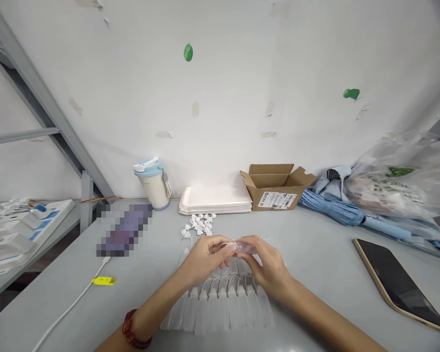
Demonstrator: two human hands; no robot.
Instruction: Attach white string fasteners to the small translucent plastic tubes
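Observation:
A small translucent plastic bottle (246, 248) lies sideways between my hands above the table. My right hand (269, 264) is closed around its body. The fingertips of my left hand (205, 256) pinch its neck end, where a thin loop shows; the exact part in them is partly hidden. Below my hands, several similar translucent bottles (220, 313) lie side by side in a row, with white necks and thin curved strings. Behind them more bottles are partly covered by my hands. A heap of small white pointed caps (201, 224) lies just beyond my left hand.
At the back stand a lidded cup (153, 188), a stack of white envelopes (216, 200) and an open cardboard box (276, 193). A blue umbrella (330, 208), plastic bags (396, 181) and a phone (399, 283) are on the right. A pixelated device (126, 230) with a white cable (73, 305) lies left.

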